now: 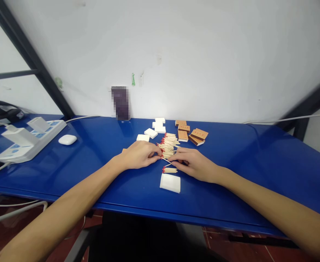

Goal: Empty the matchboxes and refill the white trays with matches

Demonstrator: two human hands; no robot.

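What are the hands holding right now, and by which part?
One match, its plain end in the right hand; the left hand is at its head, grip unclear.

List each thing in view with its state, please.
Match heap: loosely piled
Small match group: lying, red heads leftward
Single match: pinched in right hand
Left hand: fingertips at match heap
Front white box: lying flat
Rear white boxes: clustered
Orange matchboxes: lying, two overlapping
Power strip: adapters plugged in
White case: closed
Dark pixelated rectangle: upright
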